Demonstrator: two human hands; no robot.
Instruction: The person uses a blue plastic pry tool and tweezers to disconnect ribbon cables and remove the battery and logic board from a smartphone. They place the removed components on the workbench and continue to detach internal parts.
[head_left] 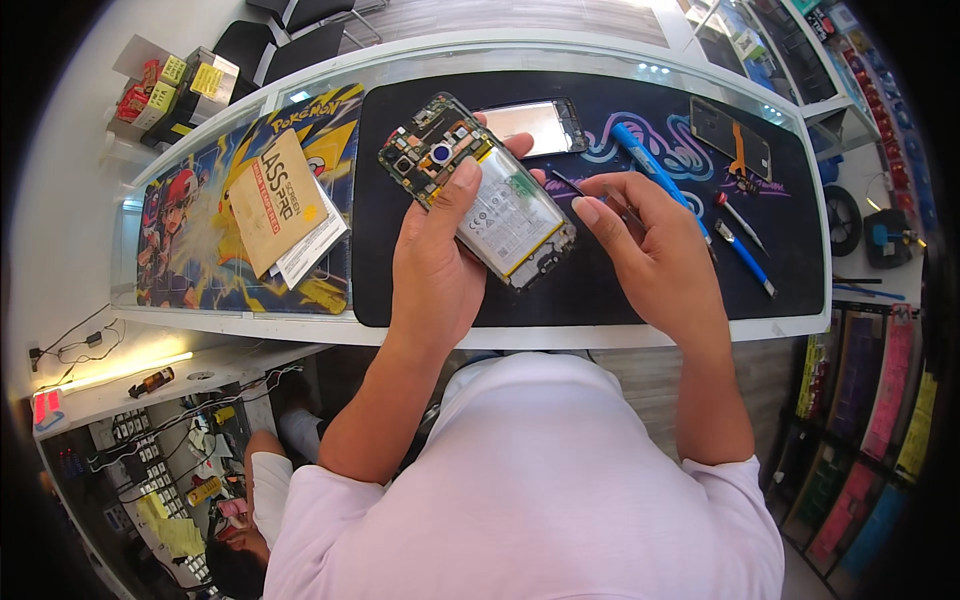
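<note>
A smartphone with its back cover off (510,215) is tilted above the dark mat, its circuit board and silver battery exposed. My left hand (440,265) grips it, thumb across the front and fingertips showing beyond its far edge. To its right, my right hand (650,245) is closed in a pinch on a thin dark tool (566,182), whose tip points toward the phone's right edge. The fingers cover most of that tool, so its exact kind is hidden. Behind the phone lies a dark-framed phone part (545,127) with a pale, shiny middle.
A blue tube (645,160), red-capped screwdriver (740,220) and blue-handled tool (745,258) lie at right on the black mat (430,300). Beyond them is a dark phone panel (720,135) with an orange strip (740,150). A brown envelope (272,205) lies left. Another person sits lower left.
</note>
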